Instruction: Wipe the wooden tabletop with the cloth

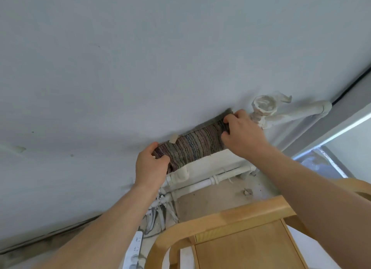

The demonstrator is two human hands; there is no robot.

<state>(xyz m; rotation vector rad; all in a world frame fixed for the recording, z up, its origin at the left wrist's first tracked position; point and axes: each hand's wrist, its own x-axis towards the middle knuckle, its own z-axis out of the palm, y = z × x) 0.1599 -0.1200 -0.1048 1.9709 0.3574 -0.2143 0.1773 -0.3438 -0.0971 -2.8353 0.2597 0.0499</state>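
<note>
- Our left hand (150, 166) curls round the left end of the striped cloth (196, 146), thumb on its front.
- Our right hand (241, 132) grips the right end, fingers curled over its top edge.
- The cloth lies over a white radiator (210, 163) at centre frame, against the wall (120, 68).
- Wooden furniture (241, 218) fills the lower right; a power strip (134, 246) lies at bottom centre.

one left hand (151, 167), one right hand (244, 137), one striped cloth (197, 146), one power strip (134, 247), one wooden frame (241, 212)
</note>
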